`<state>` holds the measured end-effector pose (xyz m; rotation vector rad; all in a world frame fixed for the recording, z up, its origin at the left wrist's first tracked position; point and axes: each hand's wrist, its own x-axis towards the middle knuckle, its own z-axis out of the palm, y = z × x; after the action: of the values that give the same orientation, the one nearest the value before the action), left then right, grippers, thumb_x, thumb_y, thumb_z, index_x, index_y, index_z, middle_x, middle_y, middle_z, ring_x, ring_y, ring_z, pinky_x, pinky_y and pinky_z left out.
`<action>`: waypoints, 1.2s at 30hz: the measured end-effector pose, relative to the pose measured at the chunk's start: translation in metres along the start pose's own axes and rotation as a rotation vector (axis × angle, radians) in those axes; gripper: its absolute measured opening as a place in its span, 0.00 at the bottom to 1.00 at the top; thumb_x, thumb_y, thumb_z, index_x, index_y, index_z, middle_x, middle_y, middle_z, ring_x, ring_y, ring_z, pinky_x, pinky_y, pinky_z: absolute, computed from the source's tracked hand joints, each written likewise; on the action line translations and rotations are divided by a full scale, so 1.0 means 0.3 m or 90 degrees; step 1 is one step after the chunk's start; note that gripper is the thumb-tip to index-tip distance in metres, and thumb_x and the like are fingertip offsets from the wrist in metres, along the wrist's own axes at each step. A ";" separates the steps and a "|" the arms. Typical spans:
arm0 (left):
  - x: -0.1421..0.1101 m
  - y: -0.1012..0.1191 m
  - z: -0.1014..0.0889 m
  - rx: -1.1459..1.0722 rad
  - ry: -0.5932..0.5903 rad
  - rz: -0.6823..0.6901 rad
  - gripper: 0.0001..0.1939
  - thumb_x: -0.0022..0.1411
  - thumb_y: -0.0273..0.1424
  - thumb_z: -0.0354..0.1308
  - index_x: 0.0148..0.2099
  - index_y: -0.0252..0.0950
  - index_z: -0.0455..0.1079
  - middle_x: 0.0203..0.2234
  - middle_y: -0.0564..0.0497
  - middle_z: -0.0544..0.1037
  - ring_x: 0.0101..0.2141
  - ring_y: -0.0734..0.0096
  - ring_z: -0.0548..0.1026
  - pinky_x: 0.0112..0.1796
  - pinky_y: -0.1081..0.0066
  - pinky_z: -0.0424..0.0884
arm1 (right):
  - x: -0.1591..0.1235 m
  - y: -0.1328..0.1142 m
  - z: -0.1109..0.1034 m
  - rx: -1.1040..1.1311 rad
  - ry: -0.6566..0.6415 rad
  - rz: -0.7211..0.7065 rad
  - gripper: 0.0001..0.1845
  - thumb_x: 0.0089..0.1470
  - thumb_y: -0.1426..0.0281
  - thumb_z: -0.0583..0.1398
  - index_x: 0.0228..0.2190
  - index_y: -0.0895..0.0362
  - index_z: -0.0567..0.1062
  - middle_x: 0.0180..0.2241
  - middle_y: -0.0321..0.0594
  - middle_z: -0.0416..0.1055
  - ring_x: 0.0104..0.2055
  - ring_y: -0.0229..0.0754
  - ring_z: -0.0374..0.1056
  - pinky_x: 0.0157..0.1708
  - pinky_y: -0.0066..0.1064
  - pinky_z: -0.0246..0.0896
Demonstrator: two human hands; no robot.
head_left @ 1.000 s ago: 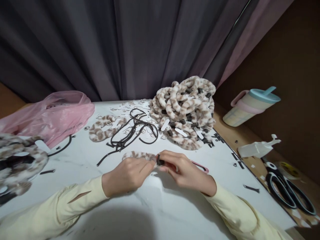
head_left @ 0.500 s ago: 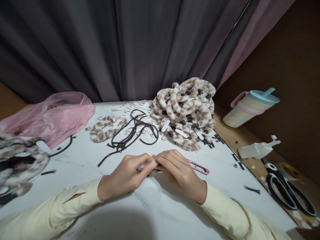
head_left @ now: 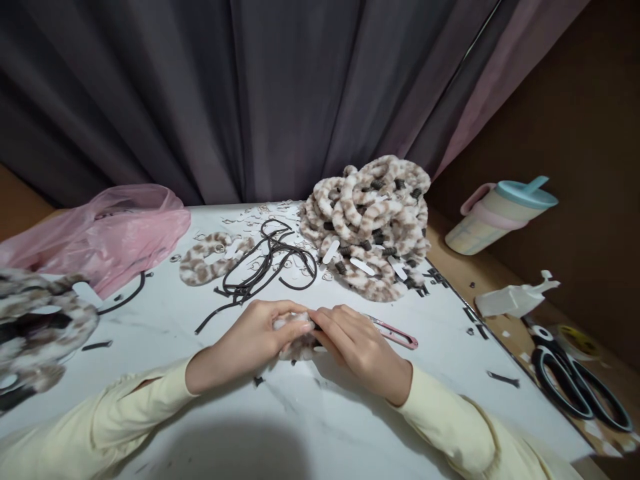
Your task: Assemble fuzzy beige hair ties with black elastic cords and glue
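Observation:
Both hands meet over the middle of the white table. My left hand (head_left: 255, 337) is closed round a fluffy white-and-brown plush ring (head_left: 300, 348), mostly hidden by the fingers. My right hand (head_left: 357, 347) is closed at the ring's right side, its fingertips against the left ones and on a dark part that I can barely see. Just behind the right hand lies a pink utility knife (head_left: 400, 335) on the table. Beyond the hands sits a tangle of black elastic cords (head_left: 255, 273), with another plush ring (head_left: 207, 260) to its left.
A heap of plush rings (head_left: 370, 220) stands at the back right, metal rings and clasps (head_left: 260, 212) scattered beside it. More plush pieces (head_left: 75, 327) and a pink plastic bag (head_left: 135, 227) are left. At right are scissors (head_left: 565, 380), a white bottle (head_left: 510, 299) and a tumbler (head_left: 493, 223).
My left hand has shifted slightly left and up, so more of the plush ring shows below and between the fingers. The right hand has moved very little.

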<state>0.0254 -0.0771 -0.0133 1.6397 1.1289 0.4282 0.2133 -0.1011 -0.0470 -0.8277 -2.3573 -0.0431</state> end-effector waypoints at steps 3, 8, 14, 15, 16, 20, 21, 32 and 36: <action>0.001 -0.001 -0.003 -0.049 -0.033 -0.033 0.16 0.58 0.40 0.53 0.37 0.31 0.72 0.12 0.58 0.64 0.15 0.79 0.59 0.17 0.79 0.54 | -0.003 0.002 0.004 -0.032 -0.009 -0.017 0.16 0.59 0.78 0.50 0.49 0.66 0.60 0.34 0.49 0.71 0.33 0.43 0.63 0.33 0.35 0.62; 0.012 -0.015 -0.019 -0.009 -0.055 0.019 0.14 0.59 0.39 0.52 0.33 0.32 0.71 0.14 0.59 0.63 0.16 0.79 0.59 0.19 0.79 0.55 | 0.001 0.005 0.004 -0.017 -0.026 -0.001 0.13 0.60 0.75 0.50 0.47 0.64 0.63 0.34 0.48 0.71 0.32 0.42 0.64 0.32 0.33 0.62; 0.030 -0.041 -0.044 -0.040 -0.143 0.045 0.15 0.59 0.39 0.52 0.29 0.32 0.69 0.12 0.59 0.62 0.15 0.80 0.56 0.19 0.78 0.52 | 0.001 0.020 0.019 0.019 -0.070 0.008 0.10 0.62 0.72 0.49 0.42 0.62 0.66 0.31 0.43 0.70 0.30 0.39 0.63 0.31 0.31 0.60; 0.031 -0.046 -0.041 -0.055 -0.147 0.048 0.16 0.59 0.39 0.52 0.28 0.32 0.68 0.12 0.59 0.62 0.16 0.80 0.56 0.20 0.77 0.53 | 0.000 0.024 0.023 0.022 -0.075 0.004 0.10 0.62 0.72 0.49 0.42 0.62 0.66 0.31 0.43 0.71 0.31 0.40 0.63 0.32 0.32 0.59; 0.033 -0.052 -0.036 -0.071 -0.146 0.049 0.16 0.59 0.39 0.53 0.25 0.32 0.66 0.13 0.58 0.61 0.17 0.80 0.56 0.21 0.77 0.54 | 0.000 0.028 0.028 0.027 -0.079 0.002 0.10 0.62 0.72 0.49 0.42 0.62 0.66 0.32 0.44 0.71 0.32 0.40 0.63 0.33 0.33 0.59; 0.040 -0.086 -0.002 -0.196 -0.108 -0.009 0.19 0.57 0.40 0.55 0.21 0.33 0.59 0.13 0.59 0.58 0.17 0.81 0.54 0.21 0.77 0.51 | -0.001 0.039 0.037 0.058 -0.057 0.053 0.09 0.61 0.72 0.50 0.42 0.62 0.66 0.35 0.46 0.70 0.39 0.44 0.62 0.36 0.35 0.60; 0.043 -0.096 0.007 -0.240 -0.098 -0.036 0.18 0.56 0.40 0.56 0.22 0.34 0.59 0.13 0.60 0.57 0.16 0.81 0.52 0.19 0.77 0.48 | 0.000 0.040 0.036 0.062 -0.039 0.071 0.10 0.61 0.72 0.50 0.43 0.62 0.65 0.36 0.47 0.70 0.39 0.44 0.61 0.36 0.35 0.60; 0.061 -0.145 0.029 -0.504 -0.084 -0.161 0.18 0.52 0.35 0.61 0.24 0.34 0.53 0.14 0.63 0.50 0.15 0.87 0.42 0.17 0.78 0.35 | -0.011 0.014 0.042 -0.010 -0.030 0.025 0.07 0.59 0.76 0.51 0.38 0.62 0.68 0.34 0.46 0.68 0.34 0.42 0.58 0.31 0.33 0.55; 0.062 -0.144 0.036 -0.524 -0.093 -0.169 0.19 0.52 0.35 0.61 0.24 0.35 0.52 0.14 0.63 0.50 0.15 0.87 0.42 0.17 0.79 0.35 | -0.013 0.011 0.048 -0.056 -0.011 -0.035 0.08 0.59 0.78 0.51 0.36 0.64 0.69 0.32 0.46 0.70 0.34 0.42 0.59 0.31 0.34 0.54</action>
<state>0.0226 -0.0674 -0.0604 0.7790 0.8715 0.5021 0.2096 -0.0974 -0.0613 -0.8087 -2.4086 -0.1648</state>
